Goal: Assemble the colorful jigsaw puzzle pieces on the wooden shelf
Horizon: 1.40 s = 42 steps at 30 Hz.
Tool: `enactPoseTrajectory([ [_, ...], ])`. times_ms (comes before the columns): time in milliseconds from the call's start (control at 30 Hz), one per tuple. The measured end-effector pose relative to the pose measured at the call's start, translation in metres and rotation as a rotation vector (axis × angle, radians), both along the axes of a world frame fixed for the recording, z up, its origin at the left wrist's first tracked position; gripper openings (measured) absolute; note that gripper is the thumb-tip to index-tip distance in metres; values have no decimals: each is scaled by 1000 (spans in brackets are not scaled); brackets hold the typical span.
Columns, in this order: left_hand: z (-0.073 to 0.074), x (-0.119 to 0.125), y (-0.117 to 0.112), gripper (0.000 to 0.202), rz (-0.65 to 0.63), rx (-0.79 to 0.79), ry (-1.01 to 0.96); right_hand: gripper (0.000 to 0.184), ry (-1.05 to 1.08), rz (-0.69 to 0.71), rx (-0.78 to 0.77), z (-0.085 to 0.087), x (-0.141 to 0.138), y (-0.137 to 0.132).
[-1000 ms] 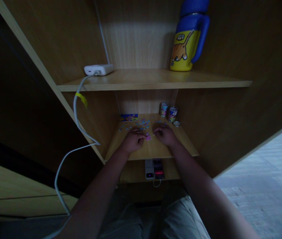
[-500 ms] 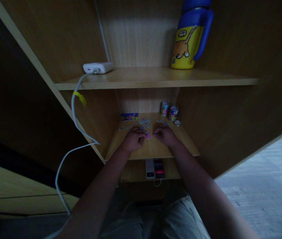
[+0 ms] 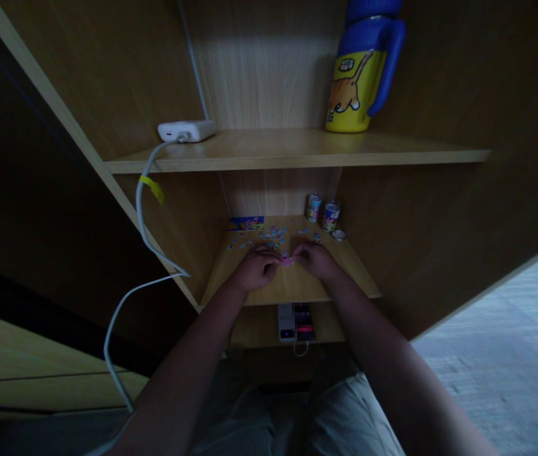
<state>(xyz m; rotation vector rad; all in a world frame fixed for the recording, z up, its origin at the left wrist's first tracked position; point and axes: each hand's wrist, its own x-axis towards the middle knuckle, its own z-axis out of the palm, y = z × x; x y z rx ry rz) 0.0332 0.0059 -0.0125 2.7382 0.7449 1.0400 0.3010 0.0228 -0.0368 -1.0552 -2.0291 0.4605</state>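
Note:
Both my hands rest on the lower wooden shelf (image 3: pixel 269 292) inside a cabinet. My left hand (image 3: pixel 255 268) and my right hand (image 3: pixel 315 259) have curled fingers that meet over a small pink jigsaw piece (image 3: pixel 288 261), pinching it from both sides. Several loose blue and pink puzzle pieces (image 3: pixel 271 237) lie scattered just beyond my fingers. A printed puzzle picture (image 3: pixel 246 223) leans at the back left of the shelf.
Two small printed cans (image 3: pixel 323 212) and a round lid (image 3: pixel 339 235) stand at the back right. On the upper shelf (image 3: pixel 292 154) sit a white charger (image 3: pixel 187 130) with a trailing cable (image 3: pixel 142 215) and a blue-and-yellow cat bottle (image 3: pixel 361 69). A small device (image 3: pixel 296 322) hangs below.
My hands have drawn closer together around the pink piece, which has shifted slightly right and toward the back. The view has moved a little.

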Motion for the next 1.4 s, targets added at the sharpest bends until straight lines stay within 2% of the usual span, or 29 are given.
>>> enactPoseTrajectory([
  [133, 1, -1, 0, 31, 43, -16, -48, 10, 70, 54, -45, 6, -6, -8],
  [300, 2, -4, -1, 20, 138, -10, -67, 5, 141, 97, -102, 6, -11, -9],
  [533, 3, -2, -4, 28, 142, 2, 11, 14, 219, 150, -181, -1, -11, -3],
  [867, 3, 7, -6, 13, 137, 5, 43, 23, 284, 195, -255, -6, -11, 2],
  [1033, 1, 7, -4, 19, 152, -5, 59, 28, 296, 174, -248, -7, -10, 3],
  [1200, 1, 8, -4, 11, 174, -6, 64, 32, 281, 166, -248, -7, -10, 2],
  [1300, 1, 8, -4, 9, 177, -6, 68, 28, 248, 156, -212, -5, -10, 1],
  [1400, 0, 7, -3, 8, 194, -3, 64, 17, 147, 91, -84, 0, -11, -1],
])
